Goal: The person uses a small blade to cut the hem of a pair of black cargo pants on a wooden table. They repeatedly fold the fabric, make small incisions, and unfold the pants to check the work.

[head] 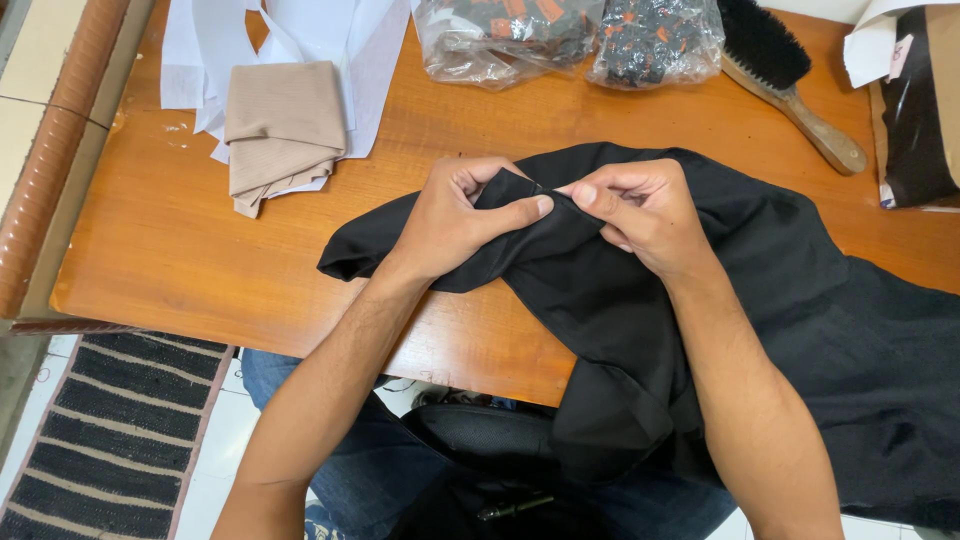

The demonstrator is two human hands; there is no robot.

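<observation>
Left hand (pixel 455 215) and right hand (pixel 640 210) pinch black cloth (pixel 780 300) between them.

Black garment (pixel 760 290), beige folded cloth (pixel 283 125), orange-brown table (pixel 200 240), seemingly black-and-grey striped rug (pixel 120 430).

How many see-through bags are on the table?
2. One clear plastic bag lies at the table's far edge; the other clear plastic bag sits right beside it, next to the brush. Both run past the frame's top.
</observation>
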